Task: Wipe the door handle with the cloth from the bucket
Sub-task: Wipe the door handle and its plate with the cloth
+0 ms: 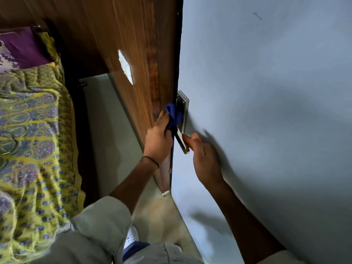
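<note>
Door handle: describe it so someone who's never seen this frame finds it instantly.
Find the edge of the open door, where its grey-blue face meets the brown wood-grain side. On the grey face by that edge sits a metal backplate; the door handle is the lever below it. It lies between the left hand, holding a blue cloth, and the right hand.

A dark blue cloth [174,116] is lying bunched against the upper part of the door handle [182,141], just below the top of its silver backplate. The handle's lever is slanting down and outward from the grey door's edge.
</note>
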The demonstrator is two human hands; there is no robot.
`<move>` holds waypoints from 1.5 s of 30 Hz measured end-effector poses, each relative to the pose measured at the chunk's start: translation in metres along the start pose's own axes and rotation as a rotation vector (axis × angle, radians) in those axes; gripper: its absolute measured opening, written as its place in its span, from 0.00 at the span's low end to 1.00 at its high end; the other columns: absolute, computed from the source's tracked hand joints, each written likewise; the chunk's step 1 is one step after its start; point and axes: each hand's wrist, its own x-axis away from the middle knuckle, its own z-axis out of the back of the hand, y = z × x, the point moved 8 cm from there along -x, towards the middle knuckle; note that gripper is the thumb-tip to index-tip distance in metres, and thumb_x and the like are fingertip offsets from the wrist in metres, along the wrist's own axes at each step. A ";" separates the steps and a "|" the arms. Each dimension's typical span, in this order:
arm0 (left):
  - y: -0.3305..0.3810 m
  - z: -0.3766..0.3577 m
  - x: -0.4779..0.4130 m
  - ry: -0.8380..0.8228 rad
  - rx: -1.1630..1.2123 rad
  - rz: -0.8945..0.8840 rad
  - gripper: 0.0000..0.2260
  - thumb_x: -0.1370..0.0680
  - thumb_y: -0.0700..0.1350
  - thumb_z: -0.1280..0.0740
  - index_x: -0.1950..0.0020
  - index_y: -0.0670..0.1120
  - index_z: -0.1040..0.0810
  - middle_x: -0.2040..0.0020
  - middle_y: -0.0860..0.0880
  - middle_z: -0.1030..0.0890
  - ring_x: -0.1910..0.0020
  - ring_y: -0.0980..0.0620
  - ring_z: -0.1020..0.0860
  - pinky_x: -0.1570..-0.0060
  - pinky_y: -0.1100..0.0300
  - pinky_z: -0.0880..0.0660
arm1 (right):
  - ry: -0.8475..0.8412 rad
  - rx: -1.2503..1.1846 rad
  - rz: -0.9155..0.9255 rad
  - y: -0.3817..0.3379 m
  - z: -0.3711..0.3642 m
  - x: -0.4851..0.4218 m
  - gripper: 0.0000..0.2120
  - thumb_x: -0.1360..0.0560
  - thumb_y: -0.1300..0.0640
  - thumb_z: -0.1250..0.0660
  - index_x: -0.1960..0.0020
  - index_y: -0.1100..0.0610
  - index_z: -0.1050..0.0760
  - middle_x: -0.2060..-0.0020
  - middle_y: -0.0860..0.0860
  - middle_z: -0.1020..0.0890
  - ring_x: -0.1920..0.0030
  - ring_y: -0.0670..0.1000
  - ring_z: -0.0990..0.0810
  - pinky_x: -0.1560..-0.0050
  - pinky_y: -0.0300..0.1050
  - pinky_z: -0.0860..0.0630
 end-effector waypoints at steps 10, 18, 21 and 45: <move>0.000 -0.010 -0.022 -0.069 -0.196 0.106 0.23 0.25 0.29 0.44 0.31 0.42 0.29 0.35 0.40 0.24 0.39 0.38 0.24 0.43 0.50 0.24 | 0.003 -0.045 -0.016 0.002 0.000 0.000 0.19 0.18 0.50 0.42 0.54 0.58 0.16 0.62 0.50 0.14 0.61 0.34 0.19 0.54 0.34 0.26; -0.059 -0.022 0.022 -0.034 0.843 0.806 0.13 0.30 0.26 0.43 0.54 0.39 0.24 0.56 0.38 0.23 0.57 0.40 0.22 0.56 0.51 0.23 | -0.026 0.009 0.028 -0.001 -0.006 0.002 0.20 0.17 0.50 0.45 0.44 0.58 0.17 0.49 0.52 0.13 0.46 0.45 0.17 0.42 0.40 0.26; -0.052 -0.032 0.054 -0.018 1.052 0.862 0.13 0.29 0.25 0.44 0.55 0.38 0.24 0.60 0.39 0.20 0.64 0.43 0.18 0.61 0.53 0.19 | -0.063 0.026 0.033 -0.004 -0.006 0.002 0.20 0.17 0.50 0.46 0.42 0.58 0.17 0.49 0.50 0.13 0.51 0.37 0.18 0.48 0.31 0.26; 0.026 -0.028 0.080 0.084 0.107 0.046 0.30 0.24 0.32 0.40 0.22 0.44 0.40 0.21 0.45 0.39 0.35 0.53 0.31 0.45 0.76 0.33 | 0.002 0.113 0.093 -0.021 0.000 0.007 0.23 0.16 0.51 0.45 0.55 0.66 0.20 0.58 0.65 0.15 0.58 0.54 0.19 0.53 0.51 0.26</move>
